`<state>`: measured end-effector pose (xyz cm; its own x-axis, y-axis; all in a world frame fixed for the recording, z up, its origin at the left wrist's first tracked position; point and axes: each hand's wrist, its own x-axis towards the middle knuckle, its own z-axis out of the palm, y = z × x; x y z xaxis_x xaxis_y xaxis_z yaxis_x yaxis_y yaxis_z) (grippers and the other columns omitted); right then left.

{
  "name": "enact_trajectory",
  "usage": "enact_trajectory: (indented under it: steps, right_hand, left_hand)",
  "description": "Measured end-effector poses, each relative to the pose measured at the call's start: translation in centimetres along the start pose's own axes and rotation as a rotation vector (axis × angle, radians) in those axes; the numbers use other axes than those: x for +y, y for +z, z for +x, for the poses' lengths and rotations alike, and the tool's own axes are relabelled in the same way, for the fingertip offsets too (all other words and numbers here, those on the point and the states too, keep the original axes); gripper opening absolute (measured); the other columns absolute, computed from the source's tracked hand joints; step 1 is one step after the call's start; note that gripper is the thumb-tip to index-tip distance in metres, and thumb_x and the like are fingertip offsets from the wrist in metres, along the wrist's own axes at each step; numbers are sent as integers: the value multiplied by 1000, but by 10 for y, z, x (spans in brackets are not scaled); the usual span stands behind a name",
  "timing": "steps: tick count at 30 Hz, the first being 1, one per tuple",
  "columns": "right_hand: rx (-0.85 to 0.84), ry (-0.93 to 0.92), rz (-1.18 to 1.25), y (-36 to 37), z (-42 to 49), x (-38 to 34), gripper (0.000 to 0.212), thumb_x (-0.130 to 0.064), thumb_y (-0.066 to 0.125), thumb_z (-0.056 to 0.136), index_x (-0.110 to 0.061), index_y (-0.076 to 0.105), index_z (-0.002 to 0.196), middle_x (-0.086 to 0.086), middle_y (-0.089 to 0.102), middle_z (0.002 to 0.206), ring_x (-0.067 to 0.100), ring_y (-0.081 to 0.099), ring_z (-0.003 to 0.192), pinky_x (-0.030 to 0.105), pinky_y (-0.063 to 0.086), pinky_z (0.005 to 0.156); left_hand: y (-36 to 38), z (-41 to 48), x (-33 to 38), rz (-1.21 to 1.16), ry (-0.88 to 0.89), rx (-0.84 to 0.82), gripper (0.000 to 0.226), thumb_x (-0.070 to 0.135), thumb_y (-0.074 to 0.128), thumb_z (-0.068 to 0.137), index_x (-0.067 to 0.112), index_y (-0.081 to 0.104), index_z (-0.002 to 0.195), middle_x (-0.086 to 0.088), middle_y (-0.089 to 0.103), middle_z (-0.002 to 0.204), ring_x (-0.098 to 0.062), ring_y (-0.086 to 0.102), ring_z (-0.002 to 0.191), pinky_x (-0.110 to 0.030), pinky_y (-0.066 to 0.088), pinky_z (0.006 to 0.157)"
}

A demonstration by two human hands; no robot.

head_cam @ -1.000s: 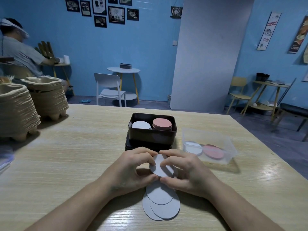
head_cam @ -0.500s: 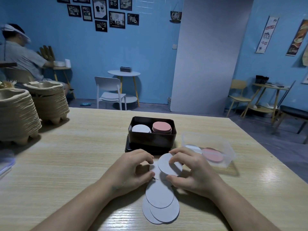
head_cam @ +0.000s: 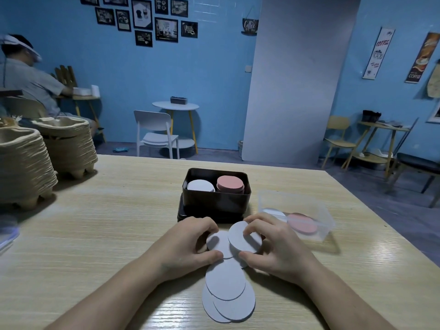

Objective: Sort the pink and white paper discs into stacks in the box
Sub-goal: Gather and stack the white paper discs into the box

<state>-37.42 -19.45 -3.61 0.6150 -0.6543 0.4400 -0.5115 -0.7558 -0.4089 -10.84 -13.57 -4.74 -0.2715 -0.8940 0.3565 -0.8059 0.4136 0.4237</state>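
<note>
A black box [head_cam: 215,203] stands mid-table with a white disc stack [head_cam: 200,186] on its left side and a pink disc stack [head_cam: 230,184] on its right. Just in front of it, my right hand [head_cam: 277,244] pinches a white disc [head_cam: 242,238], tilted up off the table. My left hand [head_cam: 188,244] grips another white disc [head_cam: 217,244] that lies partly under the lifted one. Three more white discs [head_cam: 226,291] overlap in a loose pile nearer to me.
A clear plastic tub [head_cam: 295,214] holding a white and a pink disc sits right of the box. Stacks of pulp trays [head_cam: 42,153] stand at the table's far left. Another person sits at the back left; chairs and small tables stand beyond.
My right hand has pulled one white disc to the right, off the disc my left hand holds. The view has tipped downward slightly.
</note>
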Motion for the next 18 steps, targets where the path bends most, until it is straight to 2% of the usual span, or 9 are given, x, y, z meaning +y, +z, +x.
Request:
enact_trajectory:
  steps: [3, 6, 8, 12, 14, 16, 18]
  right_hand:
    - [5, 1, -1, 1, -1, 1, 32, -55, 76, 74, -33, 64, 94, -17, 63, 124, -1, 60, 111, 30, 53, 88]
    - [-13, -1, 1, 2, 0, 0, 30, -55, 76, 75, -35, 61, 92, -15, 66, 125, -1, 60, 121, 34, 54, 89]
    - [-42, -9, 17, 4, 0, -2, 33, -53, 77, 76, -33, 61, 95, -12, 68, 123, -5, 55, 129, 34, 54, 91]
    - [-55, 22, 72, 6, 2, -7, 49, -58, 77, 74, -35, 57, 113, -15, 65, 135, 0, 61, 122, 33, 54, 94]
    - [-50, 20, 92, 7, 3, -10, 51, -60, 76, 74, -40, 53, 115, -15, 64, 139, 0, 62, 120, 33, 54, 93]
    - [-46, -10, 93, 8, 4, -12, 48, -59, 77, 76, -45, 49, 112, -12, 65, 137, -10, 57, 121, 31, 54, 90]
    - [-46, -46, 91, 9, 4, -13, 45, -56, 78, 78, -43, 49, 110, -11, 67, 131, -14, 52, 126, 33, 55, 89]
  left_hand:
    - [-8, -9, -7, 16, -16, 90, 40, 69, 63, 81, 36, 57, 103, 20, 61, 95, 0, 55, 91, -28, 49, 79]
    - [-13, -15, -11, -82, -54, 214, 44, 67, 64, 80, 32, 63, 107, 22, 65, 103, 2, 61, 100, -25, 53, 81]
    - [-13, -14, -8, -119, -13, 262, 40, 61, 68, 82, 30, 64, 108, 21, 67, 109, 1, 63, 105, -25, 54, 86]
    - [-6, -10, -1, -105, 79, 223, 30, 58, 68, 85, 32, 60, 98, 17, 66, 124, 9, 56, 122, -17, 50, 94]
    - [-3, -10, 1, -78, 105, 219, 29, 58, 68, 86, 32, 58, 95, 17, 65, 125, 11, 54, 124, -18, 51, 94]
    - [0, -9, 3, -56, 129, 224, 28, 56, 69, 86, 30, 59, 95, 14, 65, 127, 5, 57, 122, -24, 54, 91]
    - [1, -9, 5, -39, 151, 219, 28, 55, 68, 87, 30, 59, 96, 12, 64, 130, -3, 61, 120, -28, 57, 87]
